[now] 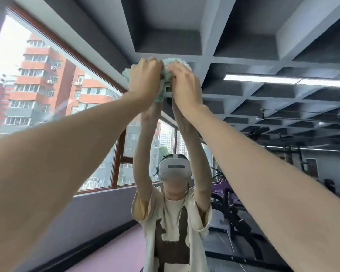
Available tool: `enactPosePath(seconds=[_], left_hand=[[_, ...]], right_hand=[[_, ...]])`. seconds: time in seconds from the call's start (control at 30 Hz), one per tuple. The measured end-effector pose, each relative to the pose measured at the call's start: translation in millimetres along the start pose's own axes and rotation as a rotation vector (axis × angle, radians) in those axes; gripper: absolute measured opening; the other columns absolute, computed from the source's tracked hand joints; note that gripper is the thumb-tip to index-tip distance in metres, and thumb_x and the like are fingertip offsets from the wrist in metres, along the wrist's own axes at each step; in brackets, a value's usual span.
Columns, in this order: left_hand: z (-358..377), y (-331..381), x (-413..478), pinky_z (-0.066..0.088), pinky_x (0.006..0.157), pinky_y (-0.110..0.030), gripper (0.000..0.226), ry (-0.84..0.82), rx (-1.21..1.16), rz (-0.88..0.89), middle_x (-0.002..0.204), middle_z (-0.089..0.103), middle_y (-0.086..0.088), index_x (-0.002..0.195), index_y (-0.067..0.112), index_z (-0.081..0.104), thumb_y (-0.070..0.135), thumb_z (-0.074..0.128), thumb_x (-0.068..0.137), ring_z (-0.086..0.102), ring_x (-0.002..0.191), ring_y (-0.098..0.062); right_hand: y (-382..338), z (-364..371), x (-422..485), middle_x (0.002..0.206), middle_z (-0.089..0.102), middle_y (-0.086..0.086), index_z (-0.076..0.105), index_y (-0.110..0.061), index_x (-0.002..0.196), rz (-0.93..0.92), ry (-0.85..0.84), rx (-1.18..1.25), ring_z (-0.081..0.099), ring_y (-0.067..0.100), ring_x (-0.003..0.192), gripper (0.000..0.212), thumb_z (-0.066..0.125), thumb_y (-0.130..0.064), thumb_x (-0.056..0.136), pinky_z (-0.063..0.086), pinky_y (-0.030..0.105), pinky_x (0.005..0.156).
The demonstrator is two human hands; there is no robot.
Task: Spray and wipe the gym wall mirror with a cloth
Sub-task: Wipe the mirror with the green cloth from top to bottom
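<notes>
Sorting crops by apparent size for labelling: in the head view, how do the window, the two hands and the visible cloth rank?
1. Window, by far largest.
2. Left hand and right hand: alike, not ranked.
3. Cloth: mostly hidden under the hands, smallest showing.

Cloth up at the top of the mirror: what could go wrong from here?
Both arms are stretched high overhead, so balance and pressure may suffer. The cloth is bunched between the left hand and right hand, so it likely touches little of the mirror and may leave streaks. A slipping grip could drop it.
</notes>
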State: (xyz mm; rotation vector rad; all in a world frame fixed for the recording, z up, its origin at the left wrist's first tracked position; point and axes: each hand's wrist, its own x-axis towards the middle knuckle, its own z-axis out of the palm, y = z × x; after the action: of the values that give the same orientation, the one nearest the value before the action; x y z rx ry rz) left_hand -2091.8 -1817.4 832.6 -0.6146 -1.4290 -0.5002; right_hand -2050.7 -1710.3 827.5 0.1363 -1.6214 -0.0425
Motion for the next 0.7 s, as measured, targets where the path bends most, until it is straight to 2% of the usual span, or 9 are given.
enactPosePath(seconds=[0.07, 0.13, 0.2, 0.27, 0.33, 0.4, 0.53, 0.6, 0.7], left_hand=[[2.0, -2.8, -23.7, 0.031, 0.064, -0.039, 0.02, 0.038, -0.05, 0.023, 0.099, 0.062, -0.016, 0.094, -0.001, 0.063, -0.004, 0.048, 0.081, 0.055, 0.088, -0.036], [1.3, -12.8, -65.8, 0.042, 0.058, -0.038, 0.015, 0.071, -0.126, 0.194, 0.086, 0.066, -0.017, 0.087, -0.003, 0.065, -0.002, 0.053, 0.077, 0.06, 0.076, -0.036], [-5.9, -22.5, -108.0, 0.054, 0.06, -0.038, 0.018, 0.087, -0.127, 0.396, 0.085, 0.069, -0.017, 0.087, -0.003, 0.068, 0.006, 0.056, 0.076, 0.066, 0.074, -0.034], [-10.3, -30.1, -114.6, 0.056, 0.062, -0.038, 0.025, 0.058, -0.082, 0.491, 0.091, 0.071, -0.017, 0.091, -0.002, 0.069, 0.014, 0.056, 0.076, 0.068, 0.078, -0.032], [-13.3, -28.1, -88.8, 0.054, 0.06, -0.038, 0.025, -0.016, -0.031, 0.433, 0.088, 0.07, -0.016, 0.087, -0.001, 0.067, 0.015, 0.051, 0.078, 0.067, 0.076, -0.032], [-12.9, -22.0, -47.7, 0.047, 0.06, -0.039, 0.013, -0.07, -0.006, 0.263, 0.089, 0.066, -0.016, 0.084, 0.002, 0.063, 0.008, 0.054, 0.079, 0.062, 0.078, -0.034], [-14.1, 0.6, -7.8, 0.029, 0.066, -0.036, 0.023, -0.129, 0.032, 0.03, 0.1, 0.061, -0.022, 0.09, -0.001, 0.063, -0.008, 0.045, 0.077, 0.053, 0.091, -0.039], [-18.1, 10.3, -36.7, 0.027, 0.065, -0.035, 0.018, -0.108, 0.052, 0.095, 0.093, 0.063, -0.02, 0.083, -0.002, 0.064, -0.007, 0.05, 0.073, 0.055, 0.087, -0.036], [-18.3, 4.5, -122.3, 0.038, 0.054, -0.03, 0.005, 0.02, -0.086, 0.346, 0.062, 0.06, -0.012, 0.059, 0.004, 0.06, 0.002, 0.057, 0.055, 0.057, 0.06, -0.03]], right_hand=[[-6.2, 4.8, -26.8, 0.139, 0.053, 0.005, 0.059, -0.011, 0.129, 0.011, 0.047, -0.05, 0.048, 0.022, 0.129, 0.042, 0.046, 0.001, 0.091, 0.037, 0.035, 0.106], [-7.6, 6.4, -74.9, 0.137, 0.055, 0.004, 0.059, -0.012, 0.129, -0.035, 0.043, -0.13, 0.051, 0.021, 0.126, 0.04, 0.055, -0.003, 0.09, 0.041, 0.038, 0.102], [-10.7, 2.2, -115.5, 0.139, 0.053, 0.005, 0.055, -0.012, 0.132, -0.106, -0.002, -0.215, 0.049, 0.02, 0.129, 0.042, 0.057, -0.005, 0.091, 0.038, 0.039, 0.101], [-8.9, -0.5, -119.5, 0.143, 0.049, 0.005, 0.051, -0.012, 0.135, -0.139, -0.034, -0.287, 0.044, 0.019, 0.133, 0.041, 0.052, -0.006, 0.094, 0.029, 0.038, 0.108], [-9.5, -1.3, -85.3, 0.15, 0.04, 0.003, 0.042, -0.012, 0.142, -0.113, -0.077, -0.377, 0.035, 0.016, 0.139, 0.044, 0.043, -0.007, 0.098, 0.01, 0.039, 0.117], [-14.6, -2.5, -41.7, 0.155, 0.03, 0.002, 0.032, -0.012, 0.147, -0.071, -0.096, -0.406, 0.025, 0.014, 0.143, 0.048, 0.035, -0.005, 0.099, 0.001, 0.036, 0.119], [-24.7, -4.4, -13.2, 0.152, 0.035, 0.002, 0.04, -0.013, 0.143, 0.101, -0.105, -0.29, 0.029, 0.018, 0.141, 0.046, 0.033, -0.003, 0.099, 0.021, 0.026, 0.111], [-29.4, -7.5, -51.9, 0.146, 0.045, 0.004, 0.049, -0.012, 0.136, 0.102, -0.065, -0.245, 0.04, 0.021, 0.134, 0.042, 0.042, -0.004, 0.095, 0.03, 0.028, 0.107], [-30.1, -12.6, -138.6, 0.141, 0.051, 0.009, 0.054, -0.006, 0.132, 0.009, -0.101, -0.236, 0.045, 0.023, 0.132, 0.047, 0.057, 0.0, 0.085, 0.032, 0.031, 0.11]])
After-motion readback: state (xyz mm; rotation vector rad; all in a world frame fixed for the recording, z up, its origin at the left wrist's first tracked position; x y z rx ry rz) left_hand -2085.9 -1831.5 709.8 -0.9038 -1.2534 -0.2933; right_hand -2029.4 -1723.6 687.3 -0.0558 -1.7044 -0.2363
